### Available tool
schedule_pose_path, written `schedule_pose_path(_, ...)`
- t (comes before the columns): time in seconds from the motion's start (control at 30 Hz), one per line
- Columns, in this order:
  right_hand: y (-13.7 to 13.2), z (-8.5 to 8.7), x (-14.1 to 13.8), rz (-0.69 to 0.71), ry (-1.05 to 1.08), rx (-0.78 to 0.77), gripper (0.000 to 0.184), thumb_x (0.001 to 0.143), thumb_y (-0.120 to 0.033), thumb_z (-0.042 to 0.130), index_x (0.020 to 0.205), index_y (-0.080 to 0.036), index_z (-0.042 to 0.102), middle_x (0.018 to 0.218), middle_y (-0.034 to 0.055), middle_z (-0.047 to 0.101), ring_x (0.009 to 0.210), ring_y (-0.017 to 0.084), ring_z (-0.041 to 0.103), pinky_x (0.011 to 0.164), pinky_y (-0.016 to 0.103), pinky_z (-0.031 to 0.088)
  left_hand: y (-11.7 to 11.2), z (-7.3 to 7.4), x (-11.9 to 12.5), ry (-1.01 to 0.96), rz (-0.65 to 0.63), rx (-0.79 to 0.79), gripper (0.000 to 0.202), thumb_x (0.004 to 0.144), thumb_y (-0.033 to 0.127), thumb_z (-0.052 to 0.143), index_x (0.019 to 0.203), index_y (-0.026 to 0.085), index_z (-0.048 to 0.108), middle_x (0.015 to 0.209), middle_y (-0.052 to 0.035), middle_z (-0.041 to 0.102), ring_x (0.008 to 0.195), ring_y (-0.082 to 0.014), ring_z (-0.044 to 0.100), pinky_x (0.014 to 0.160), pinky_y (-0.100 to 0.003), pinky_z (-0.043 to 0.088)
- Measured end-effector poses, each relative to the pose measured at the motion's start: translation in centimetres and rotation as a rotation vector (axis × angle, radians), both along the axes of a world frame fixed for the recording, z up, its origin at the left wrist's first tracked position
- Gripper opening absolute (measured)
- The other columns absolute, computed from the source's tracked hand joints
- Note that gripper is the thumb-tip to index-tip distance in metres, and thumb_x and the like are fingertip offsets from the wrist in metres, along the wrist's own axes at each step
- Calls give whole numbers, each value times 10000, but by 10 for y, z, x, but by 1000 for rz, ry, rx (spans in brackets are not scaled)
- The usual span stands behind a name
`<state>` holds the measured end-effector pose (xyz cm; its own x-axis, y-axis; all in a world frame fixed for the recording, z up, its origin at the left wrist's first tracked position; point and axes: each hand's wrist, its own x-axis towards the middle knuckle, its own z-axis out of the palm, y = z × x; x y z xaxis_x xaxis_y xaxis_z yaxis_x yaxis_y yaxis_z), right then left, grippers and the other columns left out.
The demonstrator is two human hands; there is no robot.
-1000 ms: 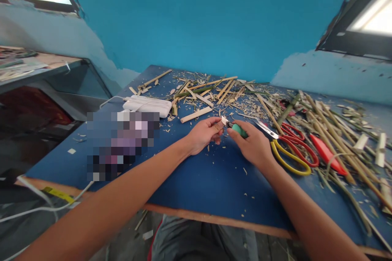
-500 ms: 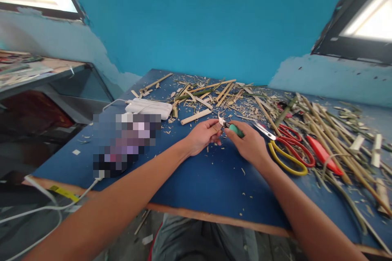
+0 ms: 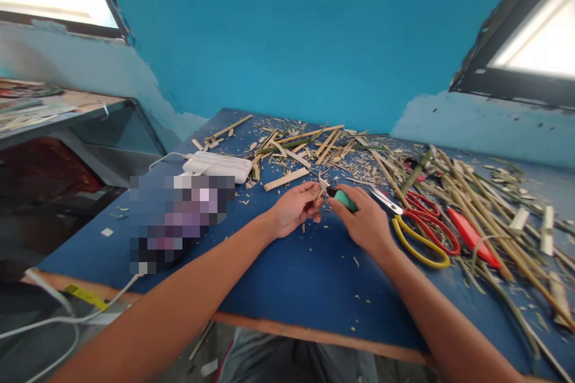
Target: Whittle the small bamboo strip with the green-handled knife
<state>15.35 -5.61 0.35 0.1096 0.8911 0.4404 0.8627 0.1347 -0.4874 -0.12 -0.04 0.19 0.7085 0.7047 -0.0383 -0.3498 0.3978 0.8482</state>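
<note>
My right hand (image 3: 366,221) is closed round a small knife with a green handle (image 3: 345,198), its short blade pointing left. My left hand (image 3: 294,209) pinches a small pale sliver of bamboo (image 3: 321,185) right at the blade's tip. Both hands hover just above the blue table (image 3: 287,275), near its middle. A scatter of fine shavings lies under and around them.
Yellow-handled scissors (image 3: 420,239) and red-handled scissors (image 3: 433,221) lie right of my right hand, beside a red tool (image 3: 474,233) and long bamboo sticks (image 3: 489,215). Cut strips and shavings (image 3: 309,143) cover the far side. A white power bank (image 3: 218,166) with cable lies at left.
Both hands stay together on the knife and sliver with only slight shifts; the camera has tilted a little, moving the table down in view.
</note>
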Motion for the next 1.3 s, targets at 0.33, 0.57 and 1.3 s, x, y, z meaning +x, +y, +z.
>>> schedule_pose_path(0.33, -4, -3, -3, -1, -27, 45, 381, 797, -489, 480, 1076, -261, 602, 1001, 42, 638, 878, 211, 602, 699, 320, 442, 5, -4, -3, -40, -45, -88, 175, 813, 288, 522, 739, 177, 409, 534, 73, 276, 411, -55, 276, 431, -194, 367)
schedule_pose_path(0.57, -5, -3, -5, 21, -29, 70, 377, 806, -474, 475, 1085, -250, 594, 1017, 60, 634, 920, 230, 586, 753, 352, 440, 1, 1, -3, -7, -1, -26, 217, 823, 328, 518, 730, 183, 385, 545, 70, 258, 417, -53, 244, 436, -198, 359)
schedule_pose_path(1.3, -11, -1, 0, 27, 112, 90, 365, 774, -466, 525, 1055, -237, 563, 1008, 54, 641, 907, 219, 590, 797, 366, 443, -5, 0, 0, 30, -51, 135, 276, 797, 447, 526, 830, 183, 450, 607, 47, 395, 493, -70, 405, 542, -248, 445)
